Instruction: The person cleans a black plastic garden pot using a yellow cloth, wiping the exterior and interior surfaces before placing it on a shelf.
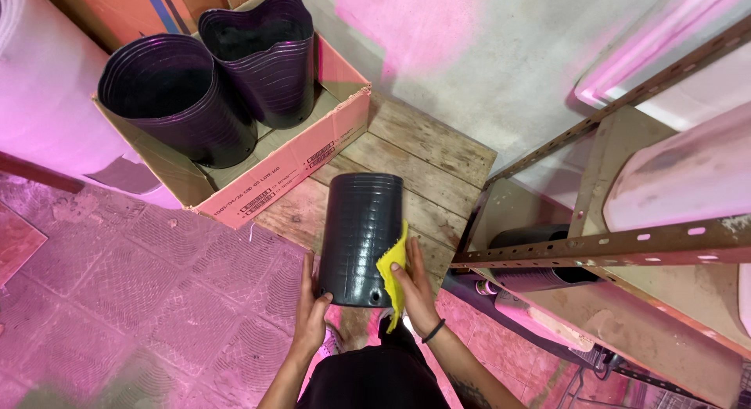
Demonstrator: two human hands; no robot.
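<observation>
Pink-lit tiled floor (pixel 156 299), metal shelving (pixel 610 245)

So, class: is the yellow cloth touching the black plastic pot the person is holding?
Touching. The head view shows the yellow cloth pressed flat against the side of the black pot by the right hand, with no gap; the left hand steadies the pot's base.

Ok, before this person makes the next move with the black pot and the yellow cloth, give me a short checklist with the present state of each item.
1. Left hand has a grip on the black plastic pot at its base: ok.
2. Right hand presses the yellow cloth against the pot's side: ok.
3. Pot is held off the wooden pallet: ok.
4. Cardboard box holding two stacks of black pots is open: ok.
5. Pot surface clean: cannot tell.
6. Metal shelf frame is apart from the right hand: ok.
</observation>
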